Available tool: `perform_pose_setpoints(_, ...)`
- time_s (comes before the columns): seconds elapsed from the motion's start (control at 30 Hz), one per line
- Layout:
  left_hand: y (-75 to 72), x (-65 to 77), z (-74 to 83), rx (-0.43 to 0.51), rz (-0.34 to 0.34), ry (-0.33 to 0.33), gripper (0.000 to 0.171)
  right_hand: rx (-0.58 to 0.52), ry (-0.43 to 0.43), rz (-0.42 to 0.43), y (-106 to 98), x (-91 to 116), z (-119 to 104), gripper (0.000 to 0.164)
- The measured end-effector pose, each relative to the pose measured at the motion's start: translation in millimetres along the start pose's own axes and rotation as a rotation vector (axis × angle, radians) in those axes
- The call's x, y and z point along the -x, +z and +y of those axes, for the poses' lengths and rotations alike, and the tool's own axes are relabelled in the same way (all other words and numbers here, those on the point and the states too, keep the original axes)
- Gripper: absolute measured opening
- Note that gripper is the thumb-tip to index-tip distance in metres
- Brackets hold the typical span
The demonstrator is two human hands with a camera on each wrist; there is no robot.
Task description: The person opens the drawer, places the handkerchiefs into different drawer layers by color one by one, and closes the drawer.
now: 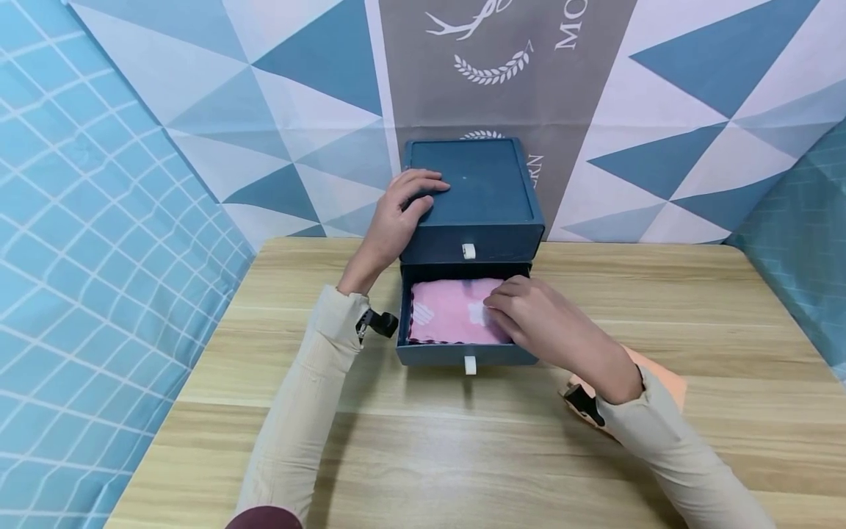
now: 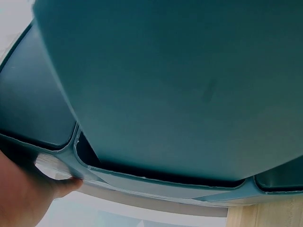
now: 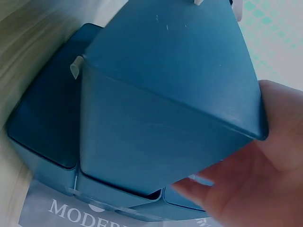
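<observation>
A dark blue two-drawer box [image 1: 472, 184] stands at the back of the table, its upper drawer [image 1: 432, 245] closed and its lower drawer [image 1: 432, 355] pulled out. Folded pink cloth [image 1: 446, 308] with white patches lies in the lower drawer. My left hand [image 1: 403, 209] rests on the box's top left edge, fingers across the lid. Over the right side of the cloth is my right hand [image 1: 535, 316], its bent fingertips close to the thumb; whether they pinch or just touch the cloth is unclear. The right wrist view shows that hand [image 3: 255, 175] reaching past the drawer's corner.
A peach-orange flat thing [image 1: 664, 376] lies on the wooden table [image 1: 423, 448] under my right forearm, partly hidden. White pull tabs [image 1: 470, 365] hang on the drawer fronts. Patterned cloth [image 1: 317, 66] forms the back wall, with a blue grid curtain [image 1: 99, 257] at the left.
</observation>
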State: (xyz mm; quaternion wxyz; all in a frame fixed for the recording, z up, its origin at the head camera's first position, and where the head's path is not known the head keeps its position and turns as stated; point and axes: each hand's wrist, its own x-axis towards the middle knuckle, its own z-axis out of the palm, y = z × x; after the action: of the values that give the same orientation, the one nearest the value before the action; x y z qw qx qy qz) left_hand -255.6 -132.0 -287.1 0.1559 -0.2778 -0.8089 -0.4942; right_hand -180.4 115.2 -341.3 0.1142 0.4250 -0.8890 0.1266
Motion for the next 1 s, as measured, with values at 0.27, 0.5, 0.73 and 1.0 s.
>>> perform_pose_setpoints(0.27,3.8,-6.4,-29.3,-0.011,0.012,0.017,0.031,-0.030,-0.116,0.254,-5.6,21.5,-10.8,0.018)
perform_pose_setpoints(0.5,2.1,-5.3,-33.2,-0.033,0.008,0.023,0.031,-0.181,-0.186,0.305,0.5,46.3,-35.8,0.020)
perform_pose_setpoints(0.73,1.2,-4.6,-33.7,-0.041,0.017,0.016,0.032,-0.435,-0.064,0.015,33.8,57.9,-56.5,0.029)
perform_pose_setpoints(1.0,3.8,-5.1,-34.3,-0.023,0.024,0.019,0.032,-0.727,0.241,-0.312,76.5,51.7,-59.6,0.049)
